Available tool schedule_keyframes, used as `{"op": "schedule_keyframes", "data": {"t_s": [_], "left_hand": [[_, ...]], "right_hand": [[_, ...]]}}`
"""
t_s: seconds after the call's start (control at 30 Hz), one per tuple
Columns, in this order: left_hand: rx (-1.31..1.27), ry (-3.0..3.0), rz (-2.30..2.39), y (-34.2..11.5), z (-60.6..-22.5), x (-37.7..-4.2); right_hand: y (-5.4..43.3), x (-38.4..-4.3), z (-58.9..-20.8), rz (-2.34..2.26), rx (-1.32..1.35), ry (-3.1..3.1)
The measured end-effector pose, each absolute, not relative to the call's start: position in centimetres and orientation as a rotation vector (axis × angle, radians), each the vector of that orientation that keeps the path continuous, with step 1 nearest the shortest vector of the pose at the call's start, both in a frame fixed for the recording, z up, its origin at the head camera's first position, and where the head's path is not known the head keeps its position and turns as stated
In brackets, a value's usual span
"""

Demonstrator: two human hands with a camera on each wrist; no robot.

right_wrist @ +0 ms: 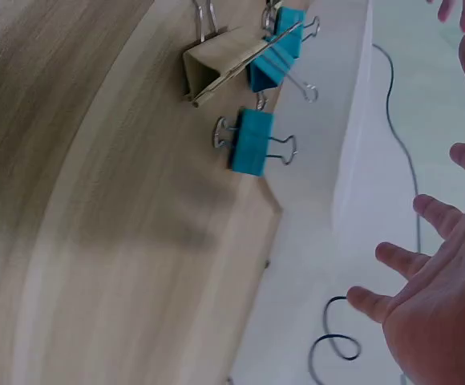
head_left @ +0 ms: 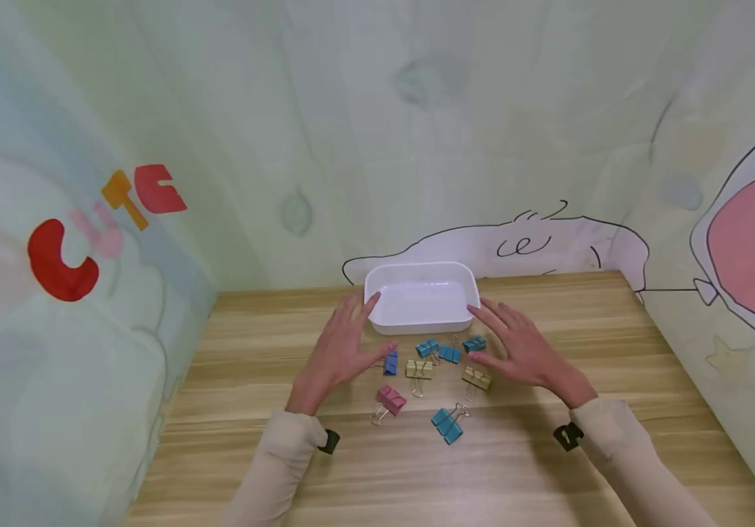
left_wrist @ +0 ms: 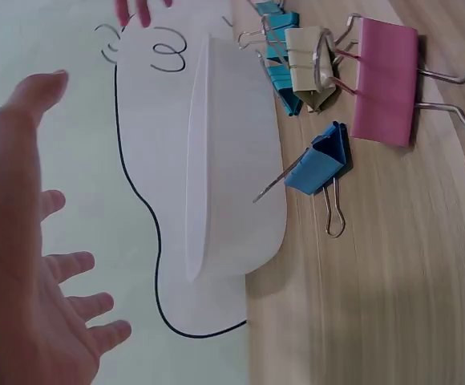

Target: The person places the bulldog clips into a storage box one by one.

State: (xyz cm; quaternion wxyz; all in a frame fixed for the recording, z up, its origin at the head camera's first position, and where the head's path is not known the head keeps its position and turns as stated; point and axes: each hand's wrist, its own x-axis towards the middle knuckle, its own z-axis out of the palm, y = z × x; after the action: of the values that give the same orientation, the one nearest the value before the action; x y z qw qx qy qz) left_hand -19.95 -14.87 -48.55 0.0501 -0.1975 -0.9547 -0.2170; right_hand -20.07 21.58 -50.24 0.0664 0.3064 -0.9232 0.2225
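Observation:
My left hand [head_left: 343,345] is held with fingers spread beside the left end of a white plastic tray [head_left: 422,329]. Mirroring it on the right, my right hand [head_left: 521,344] has its fingers spread too, and neither hand grips anything. Binder clips lie on the table between them: a dark blue clip [head_left: 391,363] by the left thumb, a pink clip [head_left: 391,400], and two gold clips, one in the middle [head_left: 419,369]. Several teal clips are there as well, one [head_left: 474,343] close to the right fingers and another [head_left: 447,425] nearest me.
The wood-grain table [head_left: 239,410] ends at a printed cloth backdrop [head_left: 324,146] behind the tray. More cloth rises along the left and right sides. A dark wrist strap piece [head_left: 329,441] shows at the left cuff, another [head_left: 568,436] at the right.

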Motion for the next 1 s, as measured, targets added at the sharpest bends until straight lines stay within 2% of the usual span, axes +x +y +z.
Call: {"op": "schedule_keyframes", "data": {"t_s": [0.3, 0.47, 0.67, 1.0], "left_hand": [[-0.346, -2.667, -1.342, -14.7, -50.8, -21.6], [-0.09, -2.515, -1.675, -14.3, -52.4, -22.7], [0.225, -2.389, -1.897, -13.5, -54.3, -23.8], [0.395, -2.183, -2.057, -13.1, -55.1, -24.5]], "right_hand": [[22.5, -21.9, -54.3, 1.098, 0.819, -2.709], [22.4, -22.1, -56.1, 1.206, 0.838, -2.644], [22.2, -22.1, -57.1, 1.142, 0.845, -2.645], [22.1, -22.8, -58.6, 0.997, 0.885, -2.746]]}}
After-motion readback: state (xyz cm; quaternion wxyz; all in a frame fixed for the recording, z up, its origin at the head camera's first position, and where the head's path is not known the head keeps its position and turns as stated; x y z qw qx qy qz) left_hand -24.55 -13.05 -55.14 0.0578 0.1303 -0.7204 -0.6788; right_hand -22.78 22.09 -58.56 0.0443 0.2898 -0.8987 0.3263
